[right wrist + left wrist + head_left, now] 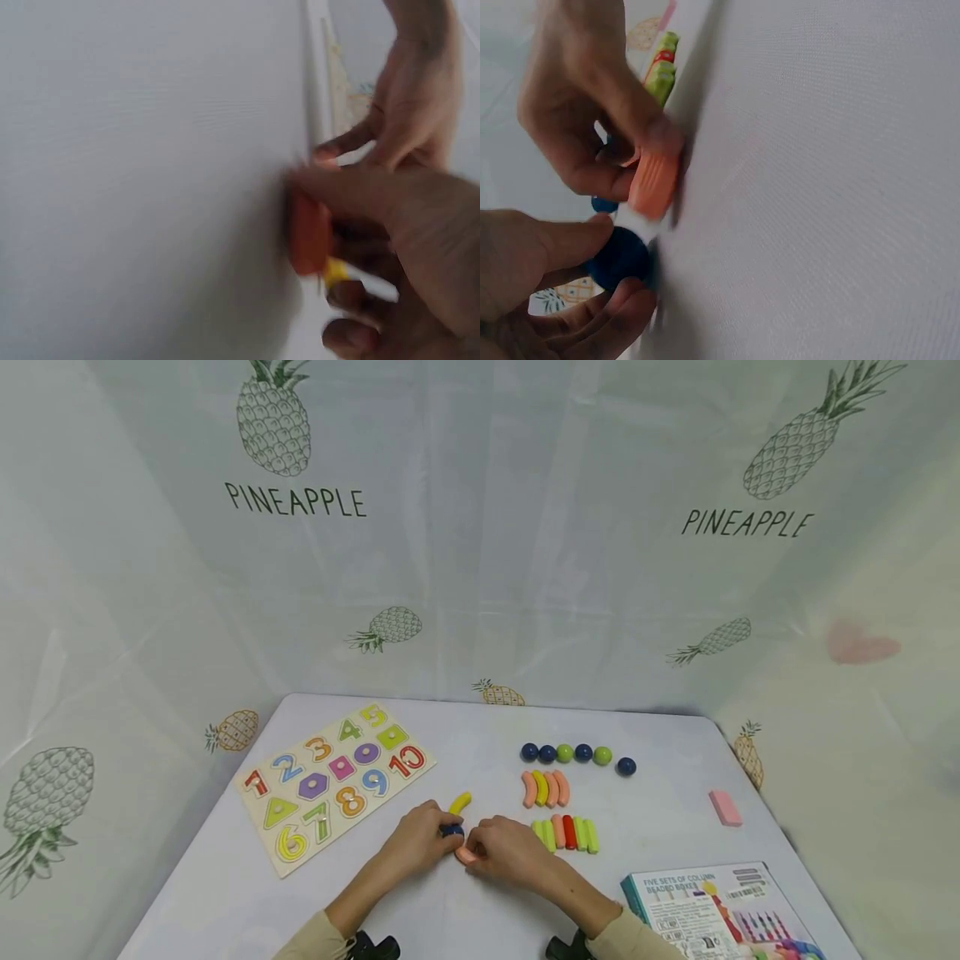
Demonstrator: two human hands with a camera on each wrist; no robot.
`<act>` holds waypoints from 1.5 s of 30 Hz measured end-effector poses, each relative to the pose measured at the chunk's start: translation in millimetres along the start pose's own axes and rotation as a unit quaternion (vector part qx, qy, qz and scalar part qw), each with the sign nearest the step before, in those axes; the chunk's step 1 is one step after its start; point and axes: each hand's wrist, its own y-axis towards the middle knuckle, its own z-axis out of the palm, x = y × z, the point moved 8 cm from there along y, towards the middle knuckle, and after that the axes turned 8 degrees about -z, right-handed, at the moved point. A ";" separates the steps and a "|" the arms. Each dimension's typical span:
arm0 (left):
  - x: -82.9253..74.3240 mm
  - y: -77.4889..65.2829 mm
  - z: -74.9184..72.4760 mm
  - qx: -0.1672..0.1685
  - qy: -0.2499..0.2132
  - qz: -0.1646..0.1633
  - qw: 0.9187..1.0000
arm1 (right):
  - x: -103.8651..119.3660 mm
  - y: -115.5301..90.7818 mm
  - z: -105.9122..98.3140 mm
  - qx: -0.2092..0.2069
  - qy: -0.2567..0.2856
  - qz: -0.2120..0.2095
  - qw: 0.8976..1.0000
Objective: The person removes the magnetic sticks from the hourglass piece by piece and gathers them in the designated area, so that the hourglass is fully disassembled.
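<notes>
Near the middle of the white table, my left hand (416,839) pinches a dark blue ball bead (620,259) between thumb and fingers. Close beside it, my right hand (513,853) grips a curved salmon-orange bead (655,184), ridged along its side. In the left wrist view a small gap shows between the ball and the curved bead. A curved yellow bead (460,802) lies just beyond the left fingertips. The right wrist view is blurred, with the salmon-orange bead (307,236) under the right thumb.
Ball beads (565,752) in blue and green form a row at the back right. Below them lie curved beads (552,789) and straight beads (570,832). A number puzzle board (350,781) is at left, a pink block (725,808) and a box (720,910) at right.
</notes>
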 end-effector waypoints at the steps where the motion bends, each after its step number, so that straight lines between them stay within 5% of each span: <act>1: 0.4 0.3 -1.2 -0.006 0.001 0.002 1.000 | 3.5 -1.0 1.3 0.008 0.009 -0.016 1.000; 6: 4.9 1.5 -5.9 -0.028 0.001 0.002 1.000 | 14.9 -6.4 -0.4 0.025 0.064 -0.051 0.996; 14: 4.2 0.9 -3.1 -0.004 -0.003 -0.002 1.000 | -14.5 -12.5 -25.6 -0.042 0.125 -0.018 0.991; 24: 5.2 -1.0 -2.3 0.009 -0.022 -0.009 1.000 | -99.4 -46.5 -79.5 -0.176 0.230 0.104 0.952; 28: 5.4 -1.9 -2.7 0.009 -0.026 -0.009 1.000 | -132.9 -59.1 -86.4 -0.200 0.227 0.129 0.944; 35: 6.6 -3.1 -1.1 0.010 -0.024 -0.007 1.000 | -179.2 -74.5 -77.0 -0.193 0.198 0.210 0.938; 45: 6.6 -4.3 -0.6 0.009 -0.016 0.006 1.000 | -198.0 -74.2 -68.5 -0.142 0.169 0.238 0.946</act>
